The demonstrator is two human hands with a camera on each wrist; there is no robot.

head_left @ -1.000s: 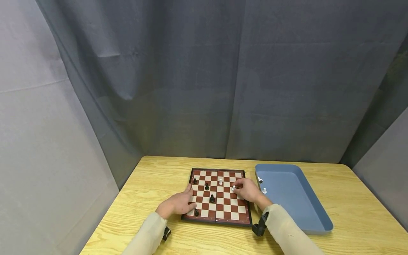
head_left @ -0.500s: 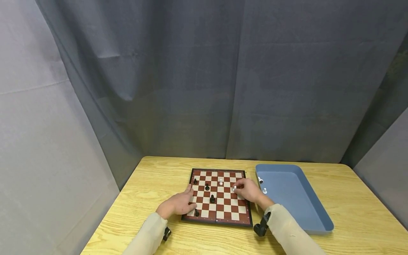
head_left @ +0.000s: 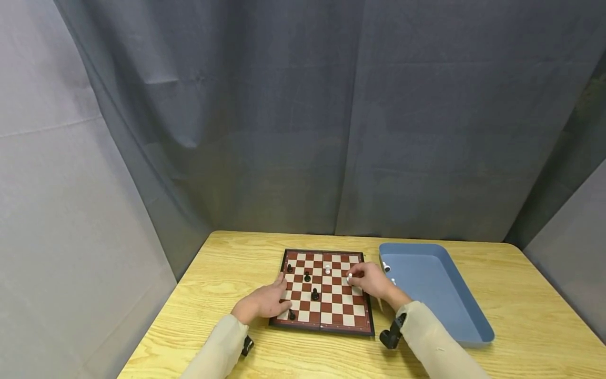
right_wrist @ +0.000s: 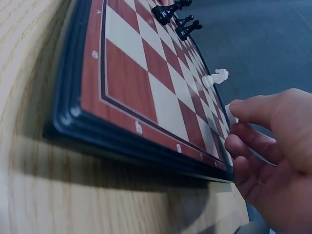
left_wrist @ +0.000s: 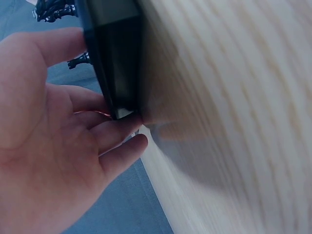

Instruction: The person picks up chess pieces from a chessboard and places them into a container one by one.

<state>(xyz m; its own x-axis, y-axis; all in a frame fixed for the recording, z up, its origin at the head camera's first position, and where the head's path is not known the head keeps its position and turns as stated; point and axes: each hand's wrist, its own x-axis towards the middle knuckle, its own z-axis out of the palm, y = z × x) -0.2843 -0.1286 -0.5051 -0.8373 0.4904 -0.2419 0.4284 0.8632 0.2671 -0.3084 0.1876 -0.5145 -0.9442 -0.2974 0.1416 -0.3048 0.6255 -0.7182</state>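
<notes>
A red-and-white chessboard (head_left: 337,308) with a dark rim lies on the table. My left hand (head_left: 266,302) rests along its left edge, thumb near the front corner and fingers spread; in the left wrist view the fingertips touch the board's dark side (left_wrist: 114,63). My right hand (head_left: 374,281) is over the board's right side, pinching a small white chess piece (head_left: 349,277) between thumb and fingers. Most of that piece is hidden in the right wrist view. A white knight (right_wrist: 217,78) stands on the board, along with several black pieces, one of them a black piece (head_left: 314,294) near the middle.
A blue-grey tray (head_left: 468,295) stands to the right of the board. Inside, by its left wall, a white piece (head_left: 386,267) lies on its side, and another is partly hidden behind my right wrist. A grey curtain (head_left: 284,131) hangs behind the table.
My right hand has shifted slightly to the right with the white chess piece pinched in it. The left hand and the other pieces have stayed in place.
</notes>
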